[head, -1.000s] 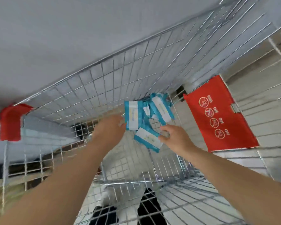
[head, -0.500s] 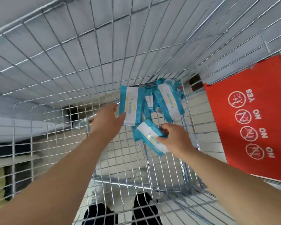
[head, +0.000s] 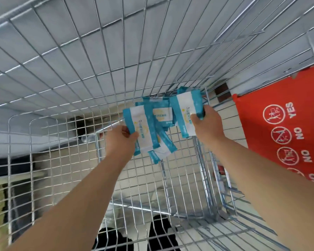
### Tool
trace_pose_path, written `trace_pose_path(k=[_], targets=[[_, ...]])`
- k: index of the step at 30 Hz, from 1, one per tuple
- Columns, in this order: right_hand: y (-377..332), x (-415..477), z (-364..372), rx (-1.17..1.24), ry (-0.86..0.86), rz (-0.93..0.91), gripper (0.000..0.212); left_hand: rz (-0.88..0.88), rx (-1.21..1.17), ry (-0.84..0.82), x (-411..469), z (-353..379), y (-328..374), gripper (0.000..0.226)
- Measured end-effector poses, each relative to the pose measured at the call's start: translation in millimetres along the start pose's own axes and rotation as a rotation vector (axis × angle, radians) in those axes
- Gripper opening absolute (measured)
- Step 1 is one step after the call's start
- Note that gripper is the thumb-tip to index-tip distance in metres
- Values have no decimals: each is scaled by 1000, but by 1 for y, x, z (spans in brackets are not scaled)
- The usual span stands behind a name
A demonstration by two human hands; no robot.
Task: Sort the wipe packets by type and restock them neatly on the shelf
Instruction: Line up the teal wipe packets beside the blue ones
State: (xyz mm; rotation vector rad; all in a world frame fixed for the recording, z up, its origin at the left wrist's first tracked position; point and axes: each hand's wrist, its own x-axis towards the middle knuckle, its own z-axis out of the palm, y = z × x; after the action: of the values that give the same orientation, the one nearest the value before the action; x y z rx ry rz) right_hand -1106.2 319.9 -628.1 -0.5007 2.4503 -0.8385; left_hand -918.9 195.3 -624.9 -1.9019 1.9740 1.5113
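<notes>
**A:** What sits closest to the camera?

**B:** Two black shoes (head: 158, 232) at the bottom edge, seen through the wire bottom of a shopping cart (head: 49, 160). Both bare forearms reach forward over that mesh, and a pale tiled floor (head: 228, 116) shows beneath it.

**A:** What is the left hand doing?

**B:** The left hand (head: 120, 140) pinches a teal-and-white wipe packet (head: 143, 131) by its lower left edge, thumb and fingers curled onto it. The packet stands roughly upright, and its printed white band faces the camera.

**A:** And the right?

**B:** The right hand (head: 205, 122) grasps a second packet (head: 186, 111) of the same colours by its right side, with the thumb across the white band. It is a little higher and farther out than the first, and slightly tilted.

**A:** Are there any others?

**B:** Yes. A middle packet (head: 162, 115) shows part of its label between and behind the two held ones. A slanting packet (head: 164, 147) pokes out below the one in the left hand. I cannot tell whether that one lies on the mesh or is caught in the left hand's grip.

**A:** What lies beyond them?

**B:** The cart's far wall (head: 116, 51) of wire rises across the top, with a grey surface behind it. On the right hangs a red flap (head: 279, 105) printed with white circled pictograms marked YES and NO.
</notes>
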Motion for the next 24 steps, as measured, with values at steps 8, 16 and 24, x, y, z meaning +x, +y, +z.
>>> trace_pose_path(k=[8,16,24], targets=[[7,-6,-1,-5,0,42,20,-78,52,-45,-3,37,-4,52],[2,-19,0,54,12,30,14,28,125,46,-13,28,-4,37],[-34,-58,-17,82,8,57,16,76,-125,-125,-35,-20,10,44]])
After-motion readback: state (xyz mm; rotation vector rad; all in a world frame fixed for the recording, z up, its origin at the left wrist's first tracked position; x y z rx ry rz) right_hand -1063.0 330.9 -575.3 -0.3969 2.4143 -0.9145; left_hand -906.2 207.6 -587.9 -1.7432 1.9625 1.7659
